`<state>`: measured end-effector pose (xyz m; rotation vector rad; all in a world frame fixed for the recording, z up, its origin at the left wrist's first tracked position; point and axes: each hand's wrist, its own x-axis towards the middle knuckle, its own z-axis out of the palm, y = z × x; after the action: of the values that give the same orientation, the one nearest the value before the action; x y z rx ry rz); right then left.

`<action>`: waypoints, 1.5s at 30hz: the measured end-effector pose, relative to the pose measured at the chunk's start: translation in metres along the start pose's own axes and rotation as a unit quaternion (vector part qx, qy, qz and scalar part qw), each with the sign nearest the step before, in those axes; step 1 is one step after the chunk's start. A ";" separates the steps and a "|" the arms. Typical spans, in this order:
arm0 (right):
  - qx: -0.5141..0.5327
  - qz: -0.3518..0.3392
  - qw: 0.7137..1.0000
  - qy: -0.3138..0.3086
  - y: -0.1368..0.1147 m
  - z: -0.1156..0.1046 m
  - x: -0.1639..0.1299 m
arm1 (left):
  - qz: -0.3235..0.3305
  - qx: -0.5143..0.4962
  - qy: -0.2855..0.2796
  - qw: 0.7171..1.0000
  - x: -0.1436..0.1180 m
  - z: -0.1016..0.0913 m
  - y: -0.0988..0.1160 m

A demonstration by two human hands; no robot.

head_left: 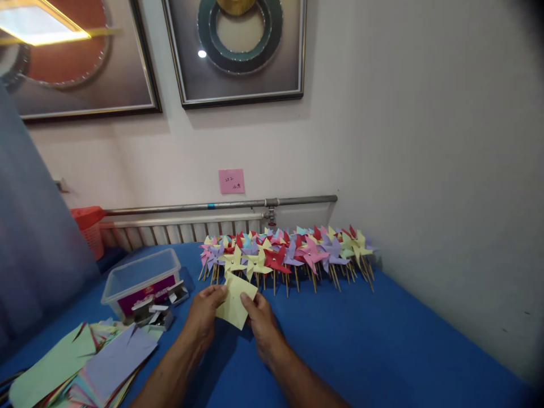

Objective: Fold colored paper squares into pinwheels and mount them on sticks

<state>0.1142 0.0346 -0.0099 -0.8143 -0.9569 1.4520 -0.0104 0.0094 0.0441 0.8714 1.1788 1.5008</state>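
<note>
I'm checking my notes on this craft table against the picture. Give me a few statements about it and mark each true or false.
1. Both hands hold one yellow paper square. True: the left hand and the right hand each pinch a side of it.
2. The pinwheels lie in the plastic box. False: they lie on the blue table by the wall.
3. A stack of coloured paper sheets lies left of the hands. True.
4. The pink note is stuck on the box. False: it is on the wall.
5. The plastic box has its lid off. False: the clear lid is on.
</note>
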 end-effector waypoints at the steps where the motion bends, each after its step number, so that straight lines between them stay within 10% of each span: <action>1: 0.016 0.003 1.000 0.004 0.002 -0.001 0.000 | -0.021 -0.026 -0.006 0.999 0.002 0.001 -0.007; 25: 0.001 0.027 1.000 -0.011 -0.005 -0.005 -0.008 | -0.019 -0.035 0.016 0.999 0.004 -0.004 -0.018; 45: 0.003 0.049 0.999 -0.004 -0.001 -0.008 -0.004 | 0.148 0.135 0.001 0.980 0.004 -0.007 -0.021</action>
<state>0.1219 0.0316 -0.0128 -0.8622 -0.9293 1.5435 -0.0123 0.0123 0.0217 1.2741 1.3179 1.5979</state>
